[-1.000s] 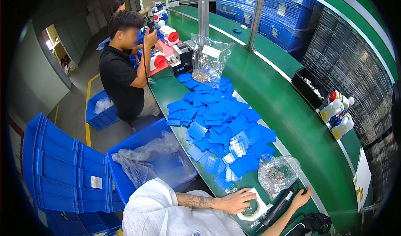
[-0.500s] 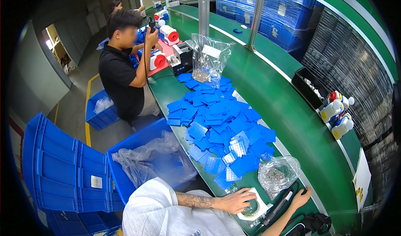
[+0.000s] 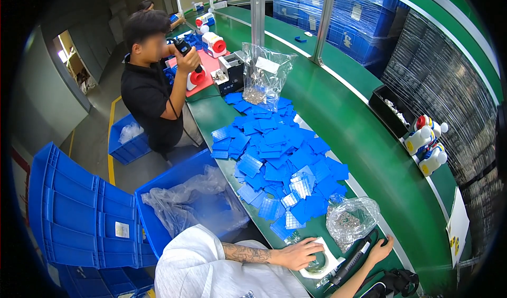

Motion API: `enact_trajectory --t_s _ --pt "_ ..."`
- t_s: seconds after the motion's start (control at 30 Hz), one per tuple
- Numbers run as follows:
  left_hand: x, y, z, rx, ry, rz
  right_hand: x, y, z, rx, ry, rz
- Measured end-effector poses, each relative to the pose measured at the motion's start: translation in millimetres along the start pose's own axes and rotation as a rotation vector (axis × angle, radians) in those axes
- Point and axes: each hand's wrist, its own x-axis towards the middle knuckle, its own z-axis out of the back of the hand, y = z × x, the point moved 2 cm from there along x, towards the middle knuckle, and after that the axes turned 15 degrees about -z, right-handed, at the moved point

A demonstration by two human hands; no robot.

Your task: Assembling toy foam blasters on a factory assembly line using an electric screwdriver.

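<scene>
My left hand (image 3: 298, 254) rests on a white square frame piece (image 3: 323, 259) lying on the green bench near its front edge, fingers laid over its left side. My right hand (image 3: 381, 249) lies just right of a black powered screwdriver (image 3: 353, 259), fingers curled against it near its cord; the grip itself is unclear. A clear bag of small metal parts (image 3: 351, 223) sits just beyond both hands. A big heap of blue gridded plastic plates (image 3: 280, 155) covers the bench further out.
A person in a black shirt (image 3: 150, 95) stands at the bench's left, holding a black tool up. Blue crates (image 3: 79, 213) and a bag-lined blue bin (image 3: 195, 203) stand on the floor left. White-and-red toy figures (image 3: 428, 142) and a black tray (image 3: 393, 110) sit right.
</scene>
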Motion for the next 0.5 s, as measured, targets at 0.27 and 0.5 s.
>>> enact_trajectory --t_s 0.27,0.5 --pt "0.1 0.2 -0.2 -0.01 0.007 0.003 -0.9 4.2 2.7 -0.001 0.036 -0.045" --pt "0.1 -0.2 0.2 0.004 0.003 0.002 -0.8 6.4 3.7 -0.013 0.047 -0.063"
